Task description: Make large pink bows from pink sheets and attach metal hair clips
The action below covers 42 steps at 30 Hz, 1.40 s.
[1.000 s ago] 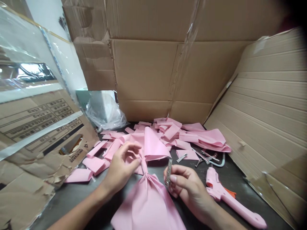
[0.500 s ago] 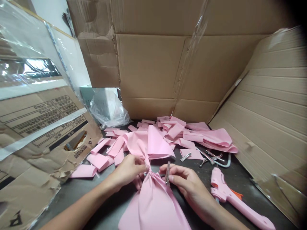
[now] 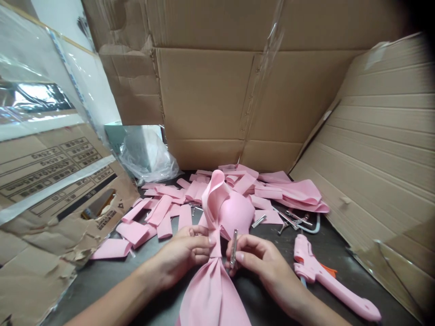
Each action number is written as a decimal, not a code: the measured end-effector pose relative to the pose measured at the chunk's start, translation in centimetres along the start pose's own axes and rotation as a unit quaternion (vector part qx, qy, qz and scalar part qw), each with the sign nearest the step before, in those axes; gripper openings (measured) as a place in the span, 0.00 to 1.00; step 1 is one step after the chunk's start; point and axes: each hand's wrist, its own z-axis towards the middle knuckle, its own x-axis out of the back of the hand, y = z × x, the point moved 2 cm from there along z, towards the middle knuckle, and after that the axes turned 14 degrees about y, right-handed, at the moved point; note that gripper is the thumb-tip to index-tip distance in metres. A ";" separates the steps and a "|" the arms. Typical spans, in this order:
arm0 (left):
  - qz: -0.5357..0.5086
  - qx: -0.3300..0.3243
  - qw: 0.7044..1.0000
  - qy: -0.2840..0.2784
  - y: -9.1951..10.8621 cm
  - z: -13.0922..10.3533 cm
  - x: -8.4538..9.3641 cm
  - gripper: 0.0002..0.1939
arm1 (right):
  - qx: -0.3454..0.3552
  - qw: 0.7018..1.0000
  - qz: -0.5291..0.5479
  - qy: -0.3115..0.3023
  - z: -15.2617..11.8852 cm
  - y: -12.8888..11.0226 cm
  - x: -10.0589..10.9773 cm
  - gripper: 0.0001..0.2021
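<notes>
A pink fabric bow point(image 3: 217, 285) lies lengthwise in front of me, its pleats gathered under a narrow pink band at the middle. My left hand point(image 3: 186, 253) is closed on the bow's gathered middle, thumb on the band. The far loops stand up and curl above it. Just right of the band, my right hand point(image 3: 258, 262) pinches a silver metal hair clip point(image 3: 234, 249) held nearly upright between thumb and fingers. The clip appears close to the bow's edge; whether it touches cannot be seen.
Folded pink fabric pieces point(image 3: 159, 210) are spread across the dark table point(image 3: 272, 294). More metal clips point(image 3: 288, 219) lie at right, behind a pink glue gun point(image 3: 333, 278). Cardboard walls point(image 3: 204, 90) enclose the back and sides. A clear plastic bag point(image 3: 146, 156) sits at back left.
The bow has turned in my left hand, so its band now faces up and the far loops stand more upright. My right hand keeps the clip beside it. The view has shifted slightly.
</notes>
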 end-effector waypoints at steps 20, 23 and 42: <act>0.129 -0.094 0.987 0.027 -0.4 -1.0 -1.5 0.19 | -0.057 0.986 -0.132 0.079 -1.1 -1.3 -0.4 0.05; 0.131 -0.090 0.987 0.024 -0.5 -1.0 -1.7 0.20 | -0.052 0.987 -0.134 0.074 -1.1 -1.3 -0.4 0.03; 0.131 -0.085 0.988 0.008 -0.5 -1.1 -1.8 0.22 | -0.038 0.981 -0.174 0.072 -1.0 -1.0 -0.2 0.02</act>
